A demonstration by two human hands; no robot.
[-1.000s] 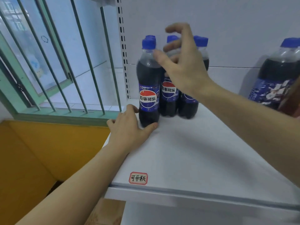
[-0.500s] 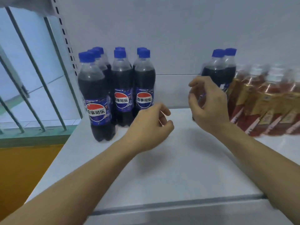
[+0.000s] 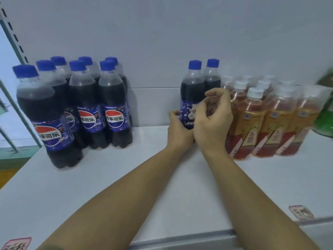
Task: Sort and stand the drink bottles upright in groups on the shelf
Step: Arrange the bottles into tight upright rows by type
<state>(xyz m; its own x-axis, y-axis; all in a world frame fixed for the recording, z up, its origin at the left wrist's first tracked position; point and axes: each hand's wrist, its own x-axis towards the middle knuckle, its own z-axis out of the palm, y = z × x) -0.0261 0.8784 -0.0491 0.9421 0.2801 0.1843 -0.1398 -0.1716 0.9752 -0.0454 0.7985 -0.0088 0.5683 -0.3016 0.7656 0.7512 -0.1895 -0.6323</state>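
Note:
Several blue-capped cola bottles (image 3: 84, 105) stand upright in a tight group at the left of the white shelf (image 3: 126, 177). Two more cola bottles stand apart near the middle, a front one (image 3: 191, 91) and a rear one (image 3: 212, 78). My left hand (image 3: 178, 130) grips the lower part of the front bottle from its left. My right hand (image 3: 212, 120) hovers just right of it with loosely curled fingers that hold nothing, its thumb by the label. Several amber tea bottles (image 3: 252, 120) with white caps stand in a group right of my hands.
A green bottle (image 3: 326, 112) shows blurred at the far right edge. Paper tags are stuck near the shelf's front edge at the right (image 3: 301, 214) and the left (image 3: 16, 243). Window bars (image 3: 10, 109) and the shelf upright stand left of the cola group.
My view swung right from the left cola group. Both hands moved right and forward to the two separate cola bottles, and my left hand closed round the front one.

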